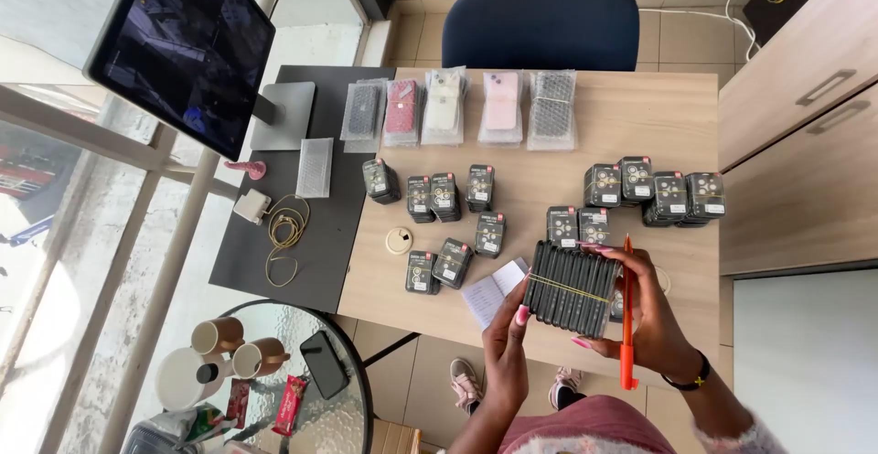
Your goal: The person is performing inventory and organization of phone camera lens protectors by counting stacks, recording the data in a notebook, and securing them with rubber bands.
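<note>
The bundle of black phone cases (571, 288), banded together with a thin yellow rubber band, is being held up just above the wooden worktop (640, 116) in the lower middle of the frame. The left hand (506, 344) is propping its near end, fingers closed against the edge, while the right hand (647, 312) is cupping the far side and also pinching an orange pen (627, 326) upright. A small white notepad (494, 291) is lying just left of the bundle. Small black boxes (439, 196) are standing in groups across the middle of the frame, bagged phone cases (457, 106) lined along the upper edge. Judging from this, the bundle is being checked or counted; the next move seems to call for freeing the pen hand to write.
</note>
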